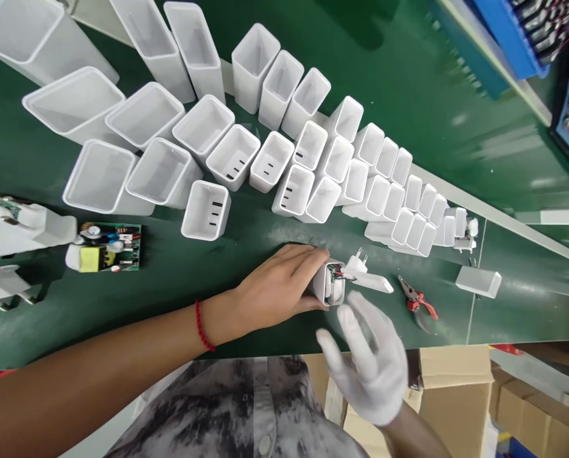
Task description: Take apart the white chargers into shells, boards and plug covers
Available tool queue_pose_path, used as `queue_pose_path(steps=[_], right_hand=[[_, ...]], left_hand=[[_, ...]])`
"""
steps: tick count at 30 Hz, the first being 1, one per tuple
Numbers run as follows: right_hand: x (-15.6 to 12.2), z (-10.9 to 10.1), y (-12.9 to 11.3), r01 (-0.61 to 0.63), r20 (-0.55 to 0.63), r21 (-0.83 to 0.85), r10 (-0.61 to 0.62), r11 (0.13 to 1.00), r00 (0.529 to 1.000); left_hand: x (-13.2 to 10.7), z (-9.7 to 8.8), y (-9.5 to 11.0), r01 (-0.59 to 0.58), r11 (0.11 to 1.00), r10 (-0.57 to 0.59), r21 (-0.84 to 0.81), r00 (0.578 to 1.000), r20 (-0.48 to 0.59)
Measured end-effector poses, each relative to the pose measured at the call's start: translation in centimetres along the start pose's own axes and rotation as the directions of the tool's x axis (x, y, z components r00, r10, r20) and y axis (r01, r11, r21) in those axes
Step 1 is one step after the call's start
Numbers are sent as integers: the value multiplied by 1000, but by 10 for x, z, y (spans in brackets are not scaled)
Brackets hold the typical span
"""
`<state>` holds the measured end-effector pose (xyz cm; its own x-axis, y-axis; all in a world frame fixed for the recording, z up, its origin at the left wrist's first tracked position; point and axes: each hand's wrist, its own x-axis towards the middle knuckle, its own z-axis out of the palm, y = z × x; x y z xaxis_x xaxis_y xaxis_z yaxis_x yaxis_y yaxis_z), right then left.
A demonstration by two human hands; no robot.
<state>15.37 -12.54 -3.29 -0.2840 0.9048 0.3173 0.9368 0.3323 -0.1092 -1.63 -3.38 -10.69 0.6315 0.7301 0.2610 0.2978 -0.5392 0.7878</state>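
Note:
My bare left hand wraps round a white charger housing lying on the green bench, its open end turned to the right. Inside that end a circuit board with wires shows. A white end cap with plug pins hangs off by a red wire beside the opening. My right hand, in a white glove, is just below the opening with fingers spread, slightly blurred and holding nothing. Red-handled pliers lie open to the right of the cap.
Several empty white housings stand in rows behind my hands. At left lie a loose circuit board and white plug parts. A closed white charger rests at right. Cardboard boxes stand below the bench edge; blue bins sit upper right.

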Motion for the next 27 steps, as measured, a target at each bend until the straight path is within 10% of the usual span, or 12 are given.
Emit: queue_pose_path(steps=[5,14,18,21,24,27], right_hand=[[-13,61,-11,-80,-172,-49,70,996,983],[-7,79,-7,-146,-289,-89,114,985,951],[-10,83,0,-237,-326,235,306,943,894],[-9,74,-1,-459,-275,567,683,683,677],[-2,54,-3,-392,-1,897,889,203,459],[7,35,-1,-161,359,933,821,-321,445]], left_hand=[[-2,-1,2,50,998,-52,33,996,70],[-6,-12,-4,11,1000,-4,-29,971,241],[-7,-17,-4,10,999,1,-53,977,212],[-10,-21,-5,27,994,-18,-105,996,88],[-11,-22,-6,48,986,-59,-159,996,-63],[-11,-19,-6,60,984,-82,-167,988,-129]])
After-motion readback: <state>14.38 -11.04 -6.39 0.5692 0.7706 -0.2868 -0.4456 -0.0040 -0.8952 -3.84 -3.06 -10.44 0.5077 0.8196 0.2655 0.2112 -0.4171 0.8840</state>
